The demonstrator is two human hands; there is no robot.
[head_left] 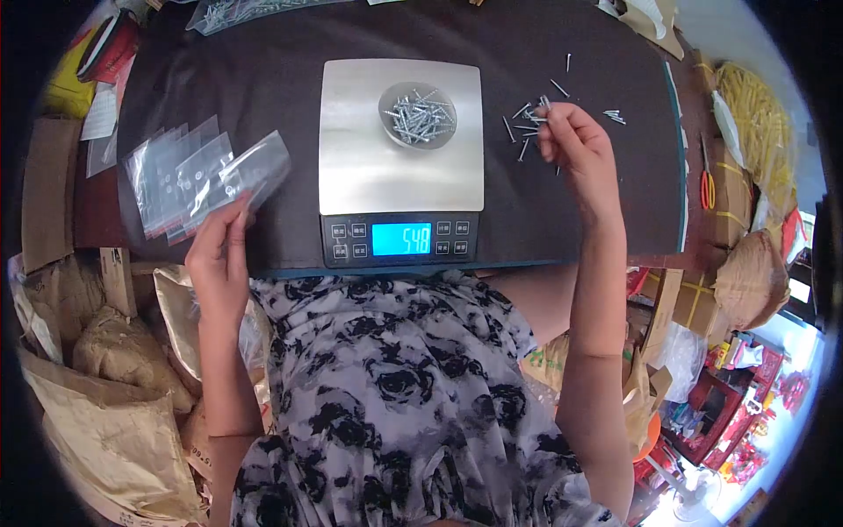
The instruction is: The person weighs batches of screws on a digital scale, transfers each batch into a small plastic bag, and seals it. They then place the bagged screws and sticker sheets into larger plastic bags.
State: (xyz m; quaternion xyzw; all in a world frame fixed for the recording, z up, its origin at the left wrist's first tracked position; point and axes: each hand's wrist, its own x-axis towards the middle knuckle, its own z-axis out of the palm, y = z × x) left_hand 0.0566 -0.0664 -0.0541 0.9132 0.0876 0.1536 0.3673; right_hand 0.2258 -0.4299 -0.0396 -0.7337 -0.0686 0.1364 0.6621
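Observation:
A bowl (387, 107) full of silvery screws (423, 117) rests on the steel plate of a digital scale (351, 180), whose lit display reads 548. To the left, clear plastic bags (171, 180) lie fanned out and overlapping. My left hand (221, 250) pinches the lower edge of the rightmost bag (263, 162) between thumb and fingers. Right of the scale, my right hand (580, 145) is closed in a pinch on a screw (544, 103), over several loose screws (524, 129) on the dark cloth.
A small group of screws (614, 116) lies farther right. A larger bag of screws (255, 12) is at the table's back edge. Orange-handled scissors (707, 189) lie at the right. Brown paper sacks (114, 430) and cardboard surround the table.

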